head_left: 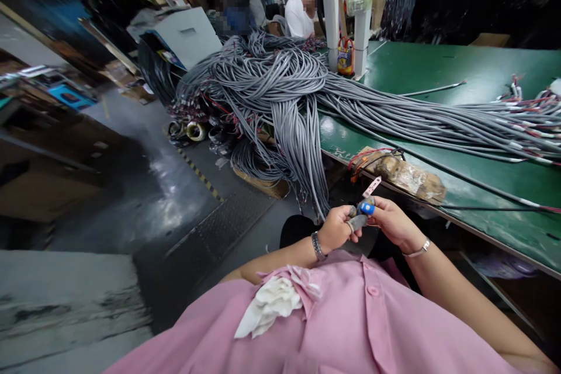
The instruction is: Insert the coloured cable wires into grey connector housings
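Grey cables (302,140), many: heaped at the tabletop's (403,64) left end, some hanging past its near left corner, others running to the right. My left hand (336,229), one: just off the near edge, fingers bent; whether grasping, I cannot tell. Blue finger cover (367,208), one: where my hands meet. Pink strip (372,187), one: just beyond my fingertips. My right hand (393,223), one: fingers bent inward, grasp hidden. Taped block (401,175), one: along the near edge.
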`<action>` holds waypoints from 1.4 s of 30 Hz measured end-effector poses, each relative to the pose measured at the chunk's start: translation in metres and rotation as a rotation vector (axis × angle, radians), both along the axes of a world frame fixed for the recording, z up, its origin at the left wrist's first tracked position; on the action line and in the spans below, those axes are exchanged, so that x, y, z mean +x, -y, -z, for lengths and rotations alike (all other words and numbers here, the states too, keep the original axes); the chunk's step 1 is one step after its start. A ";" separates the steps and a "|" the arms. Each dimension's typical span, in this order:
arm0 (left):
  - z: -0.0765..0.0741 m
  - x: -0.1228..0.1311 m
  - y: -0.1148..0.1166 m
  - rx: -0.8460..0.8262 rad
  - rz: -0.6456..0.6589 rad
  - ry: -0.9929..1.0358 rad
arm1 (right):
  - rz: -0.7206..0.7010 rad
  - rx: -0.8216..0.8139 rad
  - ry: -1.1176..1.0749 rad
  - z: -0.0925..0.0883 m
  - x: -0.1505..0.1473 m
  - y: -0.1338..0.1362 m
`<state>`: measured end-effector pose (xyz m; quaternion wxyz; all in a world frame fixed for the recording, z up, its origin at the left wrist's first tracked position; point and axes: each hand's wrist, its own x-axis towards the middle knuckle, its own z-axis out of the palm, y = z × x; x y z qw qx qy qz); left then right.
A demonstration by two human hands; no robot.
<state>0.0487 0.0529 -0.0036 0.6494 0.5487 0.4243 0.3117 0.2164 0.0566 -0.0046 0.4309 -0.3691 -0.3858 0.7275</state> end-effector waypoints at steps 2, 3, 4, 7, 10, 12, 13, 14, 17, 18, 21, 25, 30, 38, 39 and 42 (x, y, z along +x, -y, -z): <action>0.000 -0.001 0.000 0.000 -0.032 0.004 | 0.005 -0.028 -0.028 0.004 0.006 0.000; 0.000 -0.001 0.000 0.000 -0.051 0.011 | -0.002 -0.046 -0.036 0.005 0.009 0.000; 0.000 -0.002 0.000 0.002 -0.068 0.020 | -0.014 -0.061 -0.033 0.007 0.013 0.001; 0.001 -0.002 0.000 0.010 -0.099 0.031 | -0.050 -0.066 0.030 0.008 0.020 0.002; 0.002 -0.001 0.000 -0.002 -0.076 0.023 | -0.018 -0.031 0.069 0.006 0.018 0.002; 0.002 -0.001 0.001 -0.021 -0.027 0.021 | 0.018 -0.013 0.072 0.005 0.013 0.001; 0.001 -0.001 0.001 -0.026 -0.007 0.022 | 0.033 -0.006 0.074 0.005 0.010 0.001; 0.001 -0.001 0.001 -0.027 0.002 0.024 | 0.044 0.001 0.076 0.005 0.008 0.001; -0.001 -0.002 0.000 -0.018 -0.058 0.048 | 0.074 0.025 0.061 0.007 0.002 0.002; 0.000 -0.002 -0.001 -0.016 -0.091 0.061 | 0.086 0.030 0.051 0.008 0.001 0.002; 0.001 -0.002 -0.003 -0.019 -0.178 0.106 | 0.134 0.033 0.030 0.010 -0.001 0.004; 0.001 -0.001 -0.004 -0.031 -0.255 0.167 | 0.179 0.005 -0.043 0.015 0.001 0.002; -0.007 0.004 -0.006 -0.045 -0.262 0.211 | 0.265 -0.153 -0.193 0.013 0.009 -0.015; -0.011 0.013 -0.013 -0.072 -0.207 0.255 | 0.425 0.056 -0.006 0.011 -0.005 -0.029; -0.010 0.013 -0.014 -0.076 -0.206 0.254 | 0.514 0.104 0.056 0.015 -0.006 -0.029; -0.009 0.013 -0.014 -0.080 -0.205 0.256 | 0.630 0.185 0.140 0.023 -0.006 -0.027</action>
